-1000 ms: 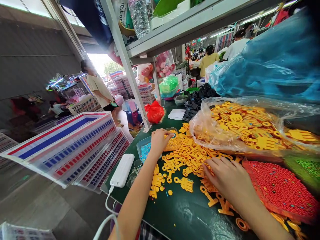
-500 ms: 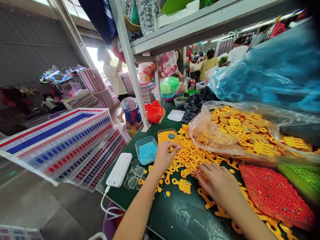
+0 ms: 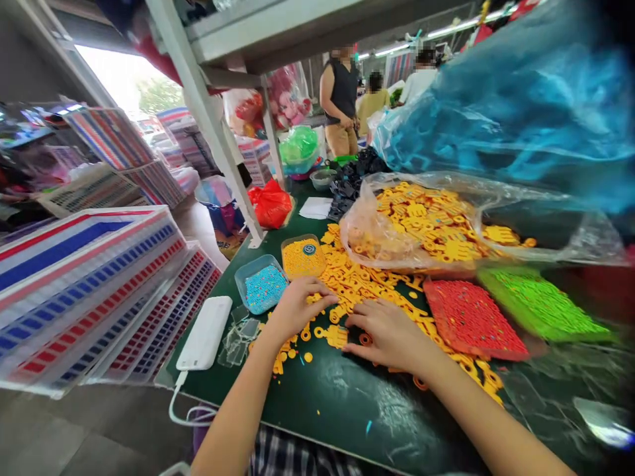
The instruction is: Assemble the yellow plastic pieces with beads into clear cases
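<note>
Over the loose pile of yellow plastic pieces (image 3: 354,274), my left hand (image 3: 300,307) has its thumb and fingertips brought close together. Whatever lies between those tips is too small to make out. To its right, my right hand (image 3: 384,330) is low over the table, thumb and fingers apart. A flat yellow piece with a ring at one end (image 3: 336,336) lies by its fingertips. Just beyond my left hand stand a tub of blue beads (image 3: 265,289) and a tub of yellow beads (image 3: 301,258) with a round dark disc on top.
A clear bag of yellow pieces (image 3: 426,221) lies behind the pile. Trays of red beads (image 3: 471,317) and green beads (image 3: 546,304) sit at right. A white power bank (image 3: 204,334) with a cable lies near the left edge, beside crates (image 3: 99,284). A shelf post (image 3: 213,125) rises at back left.
The view has turned right and shifted, bringing more of the green tray into sight. My right hand has come nearer the ringed yellow piece, its thumb and fingers spread. Both hands are closer together.
</note>
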`<action>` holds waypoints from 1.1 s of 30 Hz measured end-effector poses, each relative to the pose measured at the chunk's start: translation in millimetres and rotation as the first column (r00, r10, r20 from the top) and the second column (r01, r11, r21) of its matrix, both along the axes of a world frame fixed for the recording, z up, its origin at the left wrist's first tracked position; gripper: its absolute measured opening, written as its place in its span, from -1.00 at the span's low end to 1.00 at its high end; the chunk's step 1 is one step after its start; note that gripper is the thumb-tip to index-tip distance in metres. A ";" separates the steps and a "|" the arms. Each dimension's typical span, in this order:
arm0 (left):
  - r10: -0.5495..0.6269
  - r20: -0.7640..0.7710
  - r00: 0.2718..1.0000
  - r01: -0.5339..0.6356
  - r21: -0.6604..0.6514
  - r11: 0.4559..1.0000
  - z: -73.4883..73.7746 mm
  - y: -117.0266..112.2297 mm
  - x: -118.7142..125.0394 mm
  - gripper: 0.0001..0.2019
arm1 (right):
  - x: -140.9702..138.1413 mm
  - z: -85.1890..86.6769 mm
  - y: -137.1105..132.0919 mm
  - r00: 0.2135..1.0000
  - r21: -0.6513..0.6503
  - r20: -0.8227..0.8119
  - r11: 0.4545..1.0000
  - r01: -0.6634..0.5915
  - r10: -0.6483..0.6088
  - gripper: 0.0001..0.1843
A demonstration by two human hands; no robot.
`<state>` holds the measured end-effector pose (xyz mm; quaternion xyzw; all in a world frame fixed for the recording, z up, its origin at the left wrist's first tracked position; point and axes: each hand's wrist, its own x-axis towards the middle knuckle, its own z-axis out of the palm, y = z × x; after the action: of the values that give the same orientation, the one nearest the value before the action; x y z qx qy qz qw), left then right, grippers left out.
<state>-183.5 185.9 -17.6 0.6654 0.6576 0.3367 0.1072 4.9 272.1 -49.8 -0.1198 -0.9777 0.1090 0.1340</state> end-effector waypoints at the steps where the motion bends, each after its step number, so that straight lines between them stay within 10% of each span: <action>1: -0.016 -0.059 0.998 0.016 -0.011 1.000 -2.9 -2.3 2.0 -0.72 | 0.0 2.0 0.3 0.999 -0.008 0.033 1.000 0.003 -0.003 -0.70; 14: -0.145 -0.323 0.935 0.109 -0.126 0.986 -48.0 -18.1 15.3 -0.73 | -2.3 8.3 5.8 0.977 -0.018 0.202 0.998 -0.064 0.067 -0.89; 33: -0.003 -0.005 1.000 0.003 -0.161 0.987 -48.2 -20.1 7.6 -0.72 | -1.6 -6.0 14.0 0.990 -0.065 0.072 0.991 -0.119 0.124 -0.89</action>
<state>-175.9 165.8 -65.8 0.6565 0.6819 0.2805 0.1593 3.3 286.1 -55.8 -0.0680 -0.9838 0.1417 0.0864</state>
